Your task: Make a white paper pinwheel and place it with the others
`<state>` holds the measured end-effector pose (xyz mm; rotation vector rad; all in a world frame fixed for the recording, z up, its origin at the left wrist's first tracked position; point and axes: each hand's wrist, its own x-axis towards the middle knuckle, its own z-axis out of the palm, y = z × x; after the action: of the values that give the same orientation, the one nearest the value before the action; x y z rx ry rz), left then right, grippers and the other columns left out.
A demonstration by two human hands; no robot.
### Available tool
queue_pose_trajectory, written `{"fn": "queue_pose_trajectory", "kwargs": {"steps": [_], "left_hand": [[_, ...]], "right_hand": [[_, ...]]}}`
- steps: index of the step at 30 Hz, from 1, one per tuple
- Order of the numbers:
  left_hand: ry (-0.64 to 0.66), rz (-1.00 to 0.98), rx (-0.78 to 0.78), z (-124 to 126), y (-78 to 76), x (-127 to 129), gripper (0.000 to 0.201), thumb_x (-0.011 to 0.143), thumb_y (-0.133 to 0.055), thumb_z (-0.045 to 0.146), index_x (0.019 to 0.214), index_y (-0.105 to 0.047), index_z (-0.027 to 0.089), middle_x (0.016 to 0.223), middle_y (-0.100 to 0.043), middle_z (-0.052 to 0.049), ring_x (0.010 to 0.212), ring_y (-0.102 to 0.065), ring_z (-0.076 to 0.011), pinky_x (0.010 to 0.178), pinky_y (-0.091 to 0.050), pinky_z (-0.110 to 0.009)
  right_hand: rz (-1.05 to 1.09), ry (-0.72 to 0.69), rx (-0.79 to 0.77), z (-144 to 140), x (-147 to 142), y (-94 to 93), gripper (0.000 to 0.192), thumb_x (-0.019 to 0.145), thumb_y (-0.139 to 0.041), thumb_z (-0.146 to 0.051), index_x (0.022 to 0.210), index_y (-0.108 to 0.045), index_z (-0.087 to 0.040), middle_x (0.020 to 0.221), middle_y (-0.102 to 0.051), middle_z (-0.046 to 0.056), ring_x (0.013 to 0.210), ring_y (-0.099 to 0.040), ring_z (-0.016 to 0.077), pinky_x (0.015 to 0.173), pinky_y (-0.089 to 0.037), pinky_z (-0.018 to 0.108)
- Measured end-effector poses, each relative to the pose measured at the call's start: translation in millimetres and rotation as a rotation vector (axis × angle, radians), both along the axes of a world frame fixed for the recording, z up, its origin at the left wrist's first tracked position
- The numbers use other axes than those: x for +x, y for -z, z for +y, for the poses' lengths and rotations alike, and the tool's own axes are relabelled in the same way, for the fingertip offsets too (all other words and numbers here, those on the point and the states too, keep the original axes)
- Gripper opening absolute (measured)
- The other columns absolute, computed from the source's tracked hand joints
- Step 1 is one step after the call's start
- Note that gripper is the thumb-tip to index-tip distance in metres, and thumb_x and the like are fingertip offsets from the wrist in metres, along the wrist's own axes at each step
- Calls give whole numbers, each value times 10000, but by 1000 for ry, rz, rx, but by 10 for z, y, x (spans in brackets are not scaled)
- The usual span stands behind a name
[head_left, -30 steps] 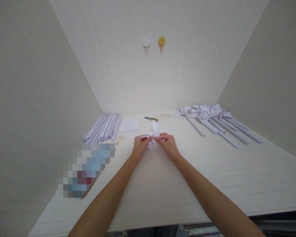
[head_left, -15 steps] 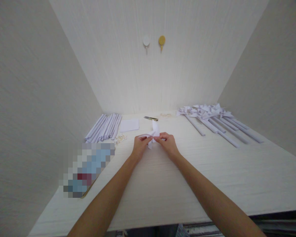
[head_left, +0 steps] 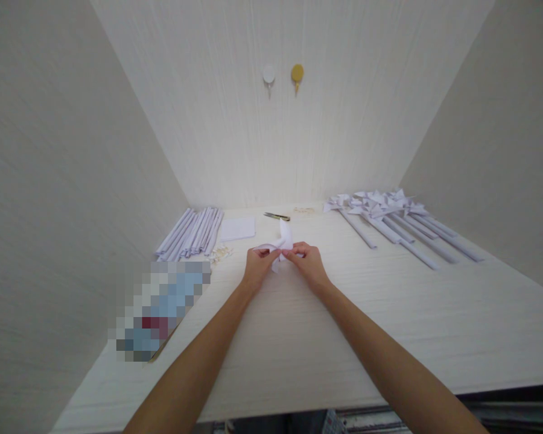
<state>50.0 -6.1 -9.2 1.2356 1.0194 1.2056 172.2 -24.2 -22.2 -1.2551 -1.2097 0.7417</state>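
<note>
A white paper pinwheel (head_left: 285,232) with bent blades is between my hands, over the middle of the table. My left hand (head_left: 257,265) pinches its left side, thumb pressed toward the centre. From the right, my right hand (head_left: 308,263) pinches it too, and the two thumb tips nearly meet at the middle. Whether a pin or stick is under the fingers is hidden. Just beyond the paper lies a pair of small snips (head_left: 277,216).
Rolled paper sticks (head_left: 192,232) and a stack of white paper squares (head_left: 238,229) lie at the left, with small pale bits (head_left: 221,254) nearby. Pinwheels on paper sticks (head_left: 384,208) are heaped at the right. A blurred flat item (head_left: 172,307) sits front left. Two hooks (head_left: 297,73) are on the wall.
</note>
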Motion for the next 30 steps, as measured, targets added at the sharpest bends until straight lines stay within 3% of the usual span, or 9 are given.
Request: {"fn": "queue_pose_trajectory", "kwargs": {"steps": [6, 11, 14, 19, 30], "left_hand": [[-68, -5, -7, -5, -17, 7, 117, 529, -632, 252, 496, -623, 140, 472, -556, 35, 454, -451, -73, 469, -346, -199], [-81, -27, -33, 35, 21, -19, 129, 533, -628, 257, 491, -608, 136, 462, -538, 44, 443, -428, -63, 459, -318, -192], [-51, 19, -17, 42, 41, -26, 137, 538, -626, 264, 495, -606, 135, 469, -543, 40, 443, -431, -66, 455, -318, -192], [3, 126, 7, 7, 19, -11, 176, 541, -614, 287, 455, -572, 140, 423, -505, 41, 413, -415, -73, 415, -293, -195], [42, 166, 80, -4, 0, -13, 213, 547, -598, 260, 404, -484, 152, 390, -436, 59, 387, -367, -57, 402, -266, -190]], "right_hand": [[47, 11, -5, -33, -20, -55, 197, 562, -652, -357, 505, -577, -183, 735, -579, 17, 661, -503, 140, 573, -366, 259], [276, 34, 31, -52, -6, -101, 270, 523, -686, -316, 635, -475, -189, 823, -595, 12, 672, -520, 123, 590, -385, 247], [381, -20, 43, -48, 6, -101, 360, 508, -698, -278, 730, -423, -211, 735, -589, -25, 659, -539, 119, 609, -403, 251], [380, -99, -18, -45, -4, -108, 430, 484, -689, -224, 775, -372, -228, 564, -552, -90, 527, -520, 104, 549, -394, 239], [427, -142, -68, -27, 18, -68, 469, 491, -670, -175, 813, -334, -234, 547, -597, -92, 474, -532, 98, 496, -395, 216]]}}
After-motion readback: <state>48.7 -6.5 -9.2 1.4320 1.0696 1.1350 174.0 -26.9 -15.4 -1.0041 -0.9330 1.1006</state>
